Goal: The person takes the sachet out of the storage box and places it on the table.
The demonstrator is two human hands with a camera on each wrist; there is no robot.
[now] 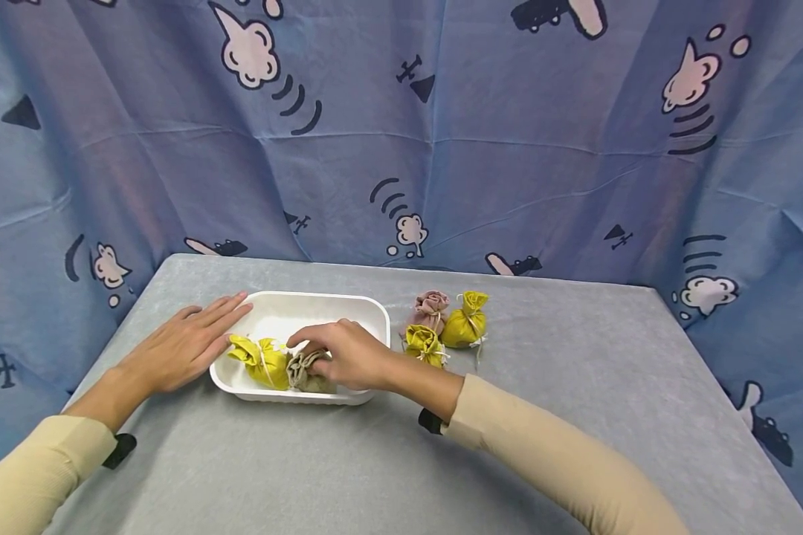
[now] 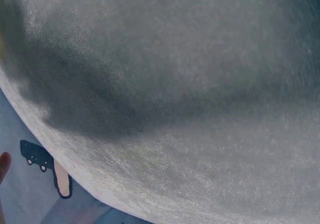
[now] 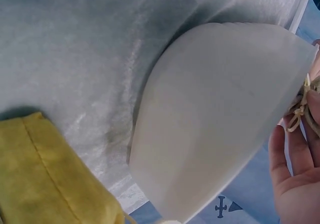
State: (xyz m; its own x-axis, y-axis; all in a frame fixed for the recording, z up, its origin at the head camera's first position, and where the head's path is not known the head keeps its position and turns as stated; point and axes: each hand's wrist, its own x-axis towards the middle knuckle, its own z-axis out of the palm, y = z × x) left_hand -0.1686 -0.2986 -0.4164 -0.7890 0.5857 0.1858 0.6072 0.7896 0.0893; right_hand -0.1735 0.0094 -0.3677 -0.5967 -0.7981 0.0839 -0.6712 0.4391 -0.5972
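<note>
My right hand [image 1: 351, 353] pinches the gathered neck of a grey-beige drawstring pouch [image 1: 314, 379] inside the white tray [image 1: 383, 319]. In the right wrist view, curled fingers [image 3: 295, 149] hold that pouch by its tied cord, beyond the tray wall [image 3: 210, 114]. Left of it in the tray lies a yellow pouch [image 1: 265, 364], tipped toward the left rim. My left hand [image 1: 181, 345] lies with extended fingers at the tray's left rim. Its wrist view shows mostly table, with one fingertip [image 2: 4, 166] at the edge.
Right of the tray, a pink pouch [image 1: 431, 308], a tall yellow pouch [image 1: 465, 327] and a smaller-looking yellow pouch [image 1: 423, 343] stand grouped together. The grey table [image 1: 575, 357] ends at the back against a blue patterned curtain [image 1: 495, 178].
</note>
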